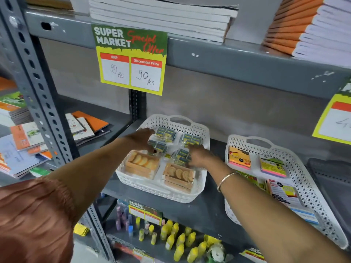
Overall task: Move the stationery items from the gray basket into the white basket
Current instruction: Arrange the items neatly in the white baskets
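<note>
A white lattice basket point(157, 194) sits on the grey shelf and holds several clear packets of small blue-and-yellow items point(191, 139) at the back. Two small wooden crates point(141, 165) of round tan pieces stand at its front. My left hand point(141, 138) reaches in from the left, with fingers and thumb around the edge of one packet point(158, 146). My right hand point(199, 155) grips another packet point(181, 155) in the basket's middle. The dark gray basket point(330, 186) shows only partly at the far right edge, and its contents are hidden.
A second white basket point(252, 139) to the right holds sticky-note pads point(239, 157) and flat packs. Price signs point(131, 59) hang from the shelf above, which carries stacked notebooks point(161, 18). Glue bottles point(178, 242) fill the shelf below, and notebooks point(85, 126) lie at the left.
</note>
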